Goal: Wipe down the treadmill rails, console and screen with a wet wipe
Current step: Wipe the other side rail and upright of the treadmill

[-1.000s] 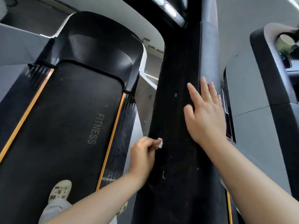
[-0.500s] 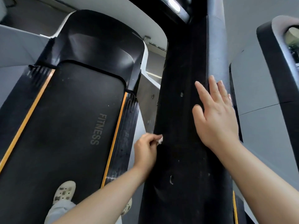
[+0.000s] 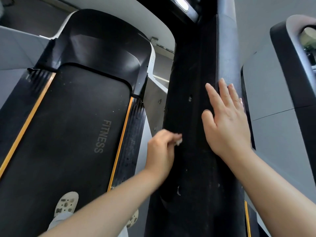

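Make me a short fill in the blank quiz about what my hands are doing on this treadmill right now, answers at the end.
1. The left hand pinches a small white ____ against the black rail.
2. The right hand lies ____ on the rail, fingers straight.
3. The word on the treadmill belt reads ____.

Answers: wipe; flat; FITNESS

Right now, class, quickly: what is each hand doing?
Left hand: closed, pinching a small white wipe against the black rail.
Right hand: open, flat on the rail, holding nothing.
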A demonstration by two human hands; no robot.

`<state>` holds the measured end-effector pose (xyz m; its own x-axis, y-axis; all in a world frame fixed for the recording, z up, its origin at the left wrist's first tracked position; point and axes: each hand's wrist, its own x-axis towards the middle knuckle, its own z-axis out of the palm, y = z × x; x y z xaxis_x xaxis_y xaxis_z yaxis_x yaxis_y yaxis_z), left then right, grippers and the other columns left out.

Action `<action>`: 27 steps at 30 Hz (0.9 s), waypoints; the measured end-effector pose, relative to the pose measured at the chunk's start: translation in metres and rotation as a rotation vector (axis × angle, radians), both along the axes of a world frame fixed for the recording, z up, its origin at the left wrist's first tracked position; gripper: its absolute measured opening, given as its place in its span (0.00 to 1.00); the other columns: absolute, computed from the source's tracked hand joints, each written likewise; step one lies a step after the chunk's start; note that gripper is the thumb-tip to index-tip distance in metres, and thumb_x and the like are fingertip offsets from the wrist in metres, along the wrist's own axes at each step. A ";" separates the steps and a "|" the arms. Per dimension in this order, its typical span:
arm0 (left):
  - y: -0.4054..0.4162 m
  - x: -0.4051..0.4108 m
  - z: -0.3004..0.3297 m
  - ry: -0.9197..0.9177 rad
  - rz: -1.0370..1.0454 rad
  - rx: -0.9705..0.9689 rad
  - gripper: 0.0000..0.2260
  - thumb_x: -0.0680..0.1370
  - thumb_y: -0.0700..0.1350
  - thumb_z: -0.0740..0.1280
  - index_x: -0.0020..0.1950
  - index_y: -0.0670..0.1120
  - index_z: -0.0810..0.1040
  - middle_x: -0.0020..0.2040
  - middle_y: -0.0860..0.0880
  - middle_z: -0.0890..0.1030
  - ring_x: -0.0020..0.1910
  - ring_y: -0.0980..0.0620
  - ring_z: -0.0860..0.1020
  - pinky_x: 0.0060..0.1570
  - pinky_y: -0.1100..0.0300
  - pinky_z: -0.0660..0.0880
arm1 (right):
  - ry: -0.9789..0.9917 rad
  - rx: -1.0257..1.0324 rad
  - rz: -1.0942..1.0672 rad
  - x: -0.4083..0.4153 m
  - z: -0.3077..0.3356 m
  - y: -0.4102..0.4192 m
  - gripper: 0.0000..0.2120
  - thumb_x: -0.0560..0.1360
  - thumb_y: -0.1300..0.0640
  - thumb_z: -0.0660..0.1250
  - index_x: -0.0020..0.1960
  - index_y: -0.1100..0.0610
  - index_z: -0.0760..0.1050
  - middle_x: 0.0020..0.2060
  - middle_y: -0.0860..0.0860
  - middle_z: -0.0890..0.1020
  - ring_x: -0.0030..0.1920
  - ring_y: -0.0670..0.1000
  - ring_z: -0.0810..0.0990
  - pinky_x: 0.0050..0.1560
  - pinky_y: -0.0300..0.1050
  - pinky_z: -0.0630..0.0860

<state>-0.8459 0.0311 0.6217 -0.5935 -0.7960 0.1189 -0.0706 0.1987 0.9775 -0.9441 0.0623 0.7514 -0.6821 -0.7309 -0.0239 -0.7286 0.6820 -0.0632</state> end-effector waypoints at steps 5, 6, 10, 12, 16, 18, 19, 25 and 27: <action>-0.043 -0.048 0.003 -0.078 0.047 0.104 0.12 0.73 0.28 0.63 0.48 0.38 0.84 0.43 0.47 0.80 0.42 0.56 0.75 0.44 0.81 0.67 | -0.004 -0.024 -0.009 0.000 0.000 0.001 0.33 0.72 0.52 0.46 0.77 0.48 0.54 0.78 0.49 0.50 0.77 0.49 0.44 0.74 0.45 0.40; -0.043 -0.048 0.004 -0.074 0.047 0.122 0.11 0.73 0.28 0.64 0.48 0.38 0.84 0.43 0.46 0.81 0.42 0.56 0.75 0.44 0.81 0.67 | -0.005 -0.026 -0.010 0.000 0.000 0.002 0.33 0.72 0.52 0.46 0.77 0.49 0.54 0.78 0.49 0.50 0.77 0.49 0.44 0.74 0.45 0.40; -0.002 0.002 -0.007 -0.016 0.015 0.051 0.04 0.73 0.34 0.69 0.42 0.40 0.83 0.38 0.48 0.80 0.38 0.63 0.75 0.42 0.76 0.71 | 0.000 -0.008 -0.007 0.003 -0.001 0.004 0.32 0.72 0.51 0.46 0.77 0.49 0.53 0.78 0.49 0.50 0.77 0.50 0.43 0.74 0.45 0.40; 0.020 0.028 -0.012 -0.020 -0.022 0.045 0.04 0.72 0.35 0.68 0.42 0.41 0.83 0.37 0.52 0.78 0.39 0.66 0.75 0.42 0.78 0.68 | 0.001 0.000 -0.003 0.003 0.000 0.004 0.32 0.72 0.51 0.47 0.77 0.48 0.53 0.78 0.49 0.49 0.77 0.50 0.43 0.74 0.45 0.39; -0.002 0.001 -0.020 -0.065 0.005 0.076 0.10 0.71 0.29 0.65 0.45 0.39 0.84 0.40 0.46 0.81 0.40 0.59 0.76 0.44 0.81 0.67 | 0.006 -0.012 -0.005 0.001 0.000 0.001 0.32 0.72 0.51 0.47 0.77 0.48 0.54 0.78 0.49 0.50 0.77 0.50 0.43 0.74 0.46 0.40; -0.024 -0.022 -0.022 -0.135 0.008 0.185 0.09 0.74 0.29 0.64 0.48 0.38 0.83 0.42 0.47 0.79 0.41 0.56 0.75 0.43 0.81 0.66 | 0.002 -0.019 -0.012 0.001 -0.001 0.001 0.33 0.72 0.51 0.46 0.77 0.48 0.54 0.78 0.48 0.50 0.77 0.49 0.43 0.74 0.46 0.41; -0.032 -0.030 -0.025 -0.142 0.006 0.230 0.09 0.75 0.30 0.64 0.49 0.38 0.83 0.43 0.48 0.78 0.43 0.56 0.75 0.42 0.81 0.66 | 0.000 -0.025 -0.016 0.001 -0.001 0.002 0.33 0.72 0.51 0.46 0.77 0.48 0.53 0.78 0.48 0.50 0.77 0.49 0.43 0.75 0.46 0.41; 0.013 0.019 -0.039 -0.145 0.048 0.295 0.04 0.74 0.33 0.69 0.45 0.40 0.84 0.37 0.56 0.78 0.38 0.64 0.76 0.41 0.79 0.68 | -0.010 -0.037 -0.017 0.002 -0.002 0.003 0.33 0.72 0.51 0.46 0.77 0.48 0.54 0.78 0.48 0.50 0.77 0.48 0.43 0.75 0.46 0.41; 0.032 0.037 -0.042 -0.137 0.056 0.298 0.06 0.72 0.32 0.70 0.43 0.40 0.84 0.36 0.58 0.78 0.38 0.65 0.77 0.40 0.78 0.68 | -0.010 -0.030 -0.006 0.002 -0.002 0.002 0.32 0.72 0.51 0.46 0.77 0.48 0.53 0.78 0.48 0.50 0.77 0.48 0.43 0.74 0.45 0.40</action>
